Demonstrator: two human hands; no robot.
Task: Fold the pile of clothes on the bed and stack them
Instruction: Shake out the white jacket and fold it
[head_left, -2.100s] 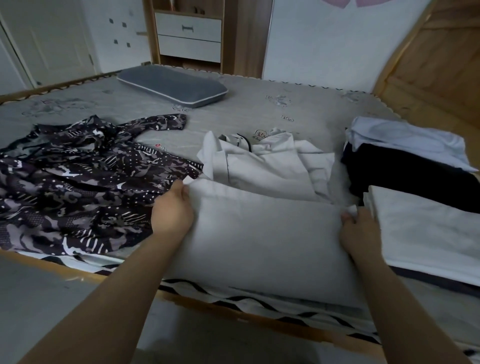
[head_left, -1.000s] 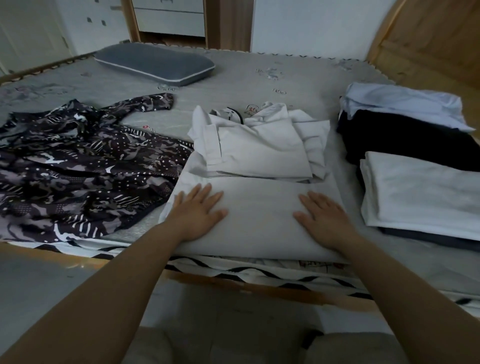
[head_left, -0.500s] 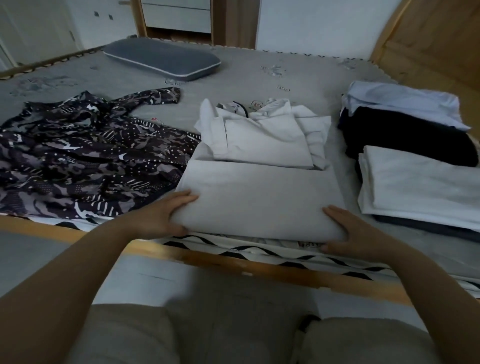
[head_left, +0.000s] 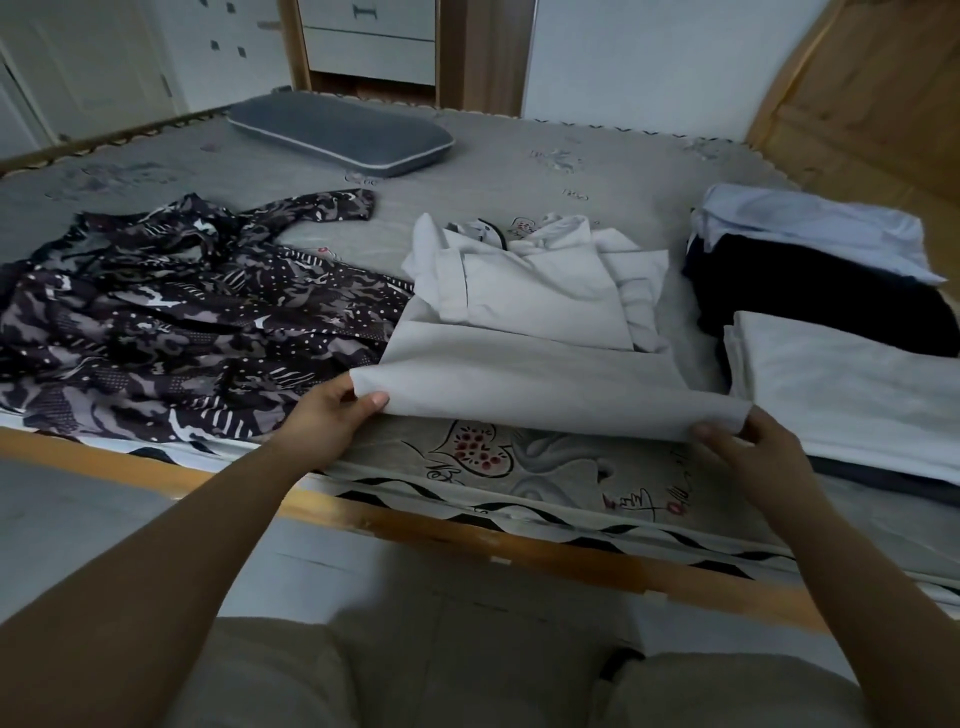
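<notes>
Near the bed's (head_left: 519, 156) front edge, the left hand (head_left: 332, 421) and right hand (head_left: 748, 441) each pinch a near corner of the grey garment (head_left: 519, 374), lifting its hem. If either pinch slips, the fold likely sags crooked. It could also drag the white shirt (head_left: 540, 291) resting on its far end. No containers appear.

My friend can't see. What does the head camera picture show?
Two hands, left hand and right hand, lift the near edge of a folded grey garment off the bed. A patterned dark garment lies left; folded clothes sit right.
</notes>
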